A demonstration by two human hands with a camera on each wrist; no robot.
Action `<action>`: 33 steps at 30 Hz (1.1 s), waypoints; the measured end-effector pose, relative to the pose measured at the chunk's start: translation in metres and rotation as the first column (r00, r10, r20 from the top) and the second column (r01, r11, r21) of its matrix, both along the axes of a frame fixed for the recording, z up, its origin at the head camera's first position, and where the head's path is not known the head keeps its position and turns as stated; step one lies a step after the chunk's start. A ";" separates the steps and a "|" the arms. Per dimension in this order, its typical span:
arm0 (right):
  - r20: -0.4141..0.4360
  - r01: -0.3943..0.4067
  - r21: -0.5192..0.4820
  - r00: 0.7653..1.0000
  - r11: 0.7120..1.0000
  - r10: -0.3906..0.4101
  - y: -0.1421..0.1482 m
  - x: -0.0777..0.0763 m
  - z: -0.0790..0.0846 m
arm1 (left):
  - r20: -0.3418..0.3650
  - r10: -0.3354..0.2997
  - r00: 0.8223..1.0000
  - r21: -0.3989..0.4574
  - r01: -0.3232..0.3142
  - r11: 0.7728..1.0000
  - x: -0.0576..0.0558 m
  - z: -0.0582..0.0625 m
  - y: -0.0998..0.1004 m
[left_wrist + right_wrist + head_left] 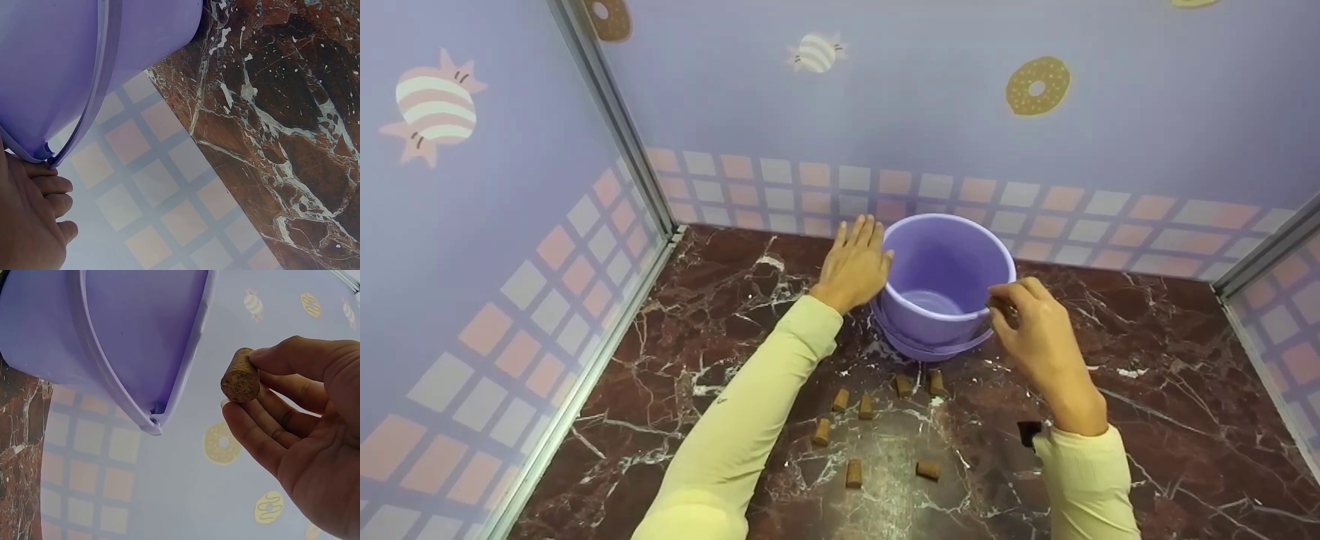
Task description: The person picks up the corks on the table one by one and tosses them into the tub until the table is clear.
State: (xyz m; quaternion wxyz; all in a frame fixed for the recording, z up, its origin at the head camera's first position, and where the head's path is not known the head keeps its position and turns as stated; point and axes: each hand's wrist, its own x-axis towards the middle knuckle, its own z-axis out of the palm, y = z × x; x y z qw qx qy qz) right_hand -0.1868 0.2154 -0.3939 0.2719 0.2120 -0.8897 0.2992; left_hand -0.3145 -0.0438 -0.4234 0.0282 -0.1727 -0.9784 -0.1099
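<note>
A purple plastic bucket stands upright on the dark marbled surface, its handle hanging down at the front. My left hand lies against the bucket's left side, fingers extended and thumb by the rim. In the left wrist view, its fingers sit right at the handle joint. Between thumb and fingers my right hand pinches a cork, held up beside the bucket's right rim. Inside the bucket, the visible part of the bottom is bare.
Several corks lie scattered in front of the bucket, among them an upright-looking one and one on its side. Behind the bucket rises a patterned back wall; a side wall stands left, another right.
</note>
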 end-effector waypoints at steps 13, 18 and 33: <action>0.004 -0.025 0.004 1.000 1.000 0.025 -0.005 -0.009 -0.001 | -0.005 0.003 1.000 -0.004 -0.003 1.000 0.000 0.000 0.000; 0.008 -0.027 -0.003 1.000 1.000 0.027 -0.008 -0.013 -0.003 | -0.006 0.001 1.000 -0.001 -0.001 1.000 0.000 -0.001 0.000; 0.033 -0.034 -0.004 0.999 0.999 0.034 -0.011 -0.024 -0.008 | -0.005 -0.005 1.000 0.023 0.005 1.000 0.000 -0.001 0.000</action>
